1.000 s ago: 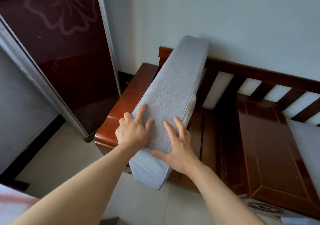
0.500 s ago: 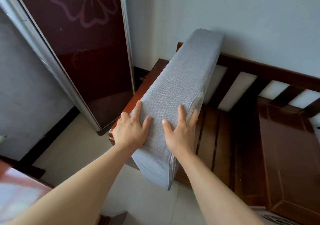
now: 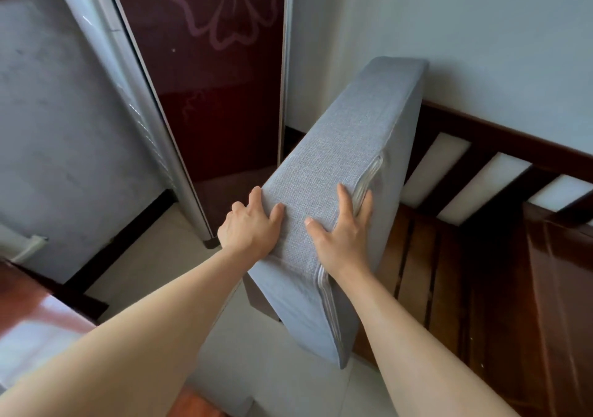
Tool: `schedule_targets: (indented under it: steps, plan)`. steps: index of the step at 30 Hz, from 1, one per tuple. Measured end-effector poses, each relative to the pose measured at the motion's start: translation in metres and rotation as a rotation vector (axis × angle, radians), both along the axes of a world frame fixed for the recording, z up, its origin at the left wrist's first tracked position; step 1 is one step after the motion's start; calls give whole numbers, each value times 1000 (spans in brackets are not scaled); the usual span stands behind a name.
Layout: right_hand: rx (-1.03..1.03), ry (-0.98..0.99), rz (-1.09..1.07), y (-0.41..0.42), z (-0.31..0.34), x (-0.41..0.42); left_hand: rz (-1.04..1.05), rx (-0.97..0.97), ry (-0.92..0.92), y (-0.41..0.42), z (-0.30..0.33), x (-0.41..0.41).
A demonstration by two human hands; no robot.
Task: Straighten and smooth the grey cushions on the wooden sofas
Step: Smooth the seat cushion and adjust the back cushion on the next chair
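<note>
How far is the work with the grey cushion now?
Done: nothing visibly finished. In hand: the left hand and right hand hold the grey cushion, standing on edge. Left: lay it flat on the bare seat slats and smooth it.

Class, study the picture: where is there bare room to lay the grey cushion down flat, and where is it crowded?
Free: the bare slatted seat of the wooden sofa, bordered by the backrest rail and the upended grey cushion. Also the pale floor between cushion and dark glass door. Crowded: the cushion's near end, where the left hand and right hand grip it.
</note>
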State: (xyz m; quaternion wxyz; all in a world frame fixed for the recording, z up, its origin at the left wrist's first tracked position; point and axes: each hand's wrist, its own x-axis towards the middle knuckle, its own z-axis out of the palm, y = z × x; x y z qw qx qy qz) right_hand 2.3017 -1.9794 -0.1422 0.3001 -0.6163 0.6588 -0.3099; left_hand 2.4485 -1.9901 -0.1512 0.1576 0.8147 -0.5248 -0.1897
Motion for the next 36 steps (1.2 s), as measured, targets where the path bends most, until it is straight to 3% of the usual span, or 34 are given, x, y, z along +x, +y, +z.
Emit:
schedule_targets:
  steps: [6,10,25,36]
  plan:
    - [21,-181,-36,1,-5,0,118,15,122,-8,-4,0]
    - [192,-349,-152,18,-11,-5,151,6,182,-3,-10,4]
    - [331,-352,-128,30,-18,-9,124,32,156,11,-14,4]
    - [428,-324,-174,17,-4,-10,247,57,237,33,-15,3]
